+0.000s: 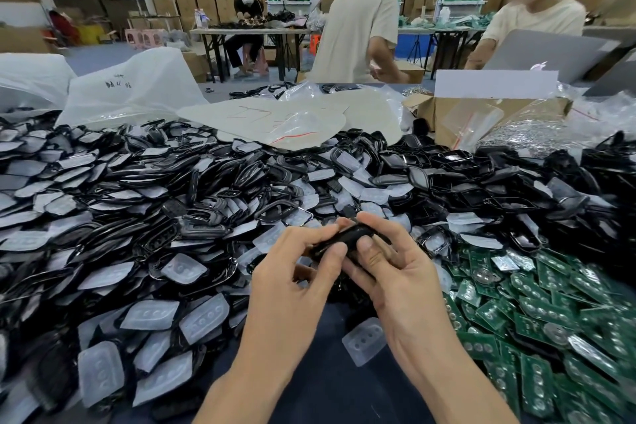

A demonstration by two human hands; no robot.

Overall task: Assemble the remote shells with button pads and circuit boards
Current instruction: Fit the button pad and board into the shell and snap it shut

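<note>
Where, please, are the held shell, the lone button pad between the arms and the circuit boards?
shell (347,236), head view, top edge
button pad (364,341), head view, middle
circuit boards (537,320), head view, mid-pile board

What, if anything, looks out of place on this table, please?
One clear pad lies alone on the bare table by the right hand, apart from the heap of pads and shells. The left hand and the right grip a shell. Nothing else stands out.

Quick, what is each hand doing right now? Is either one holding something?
Left hand: closed, fingers and thumb gripping the black remote shell.
Right hand: closed on the same shell, thumb pressing on it.
</note>
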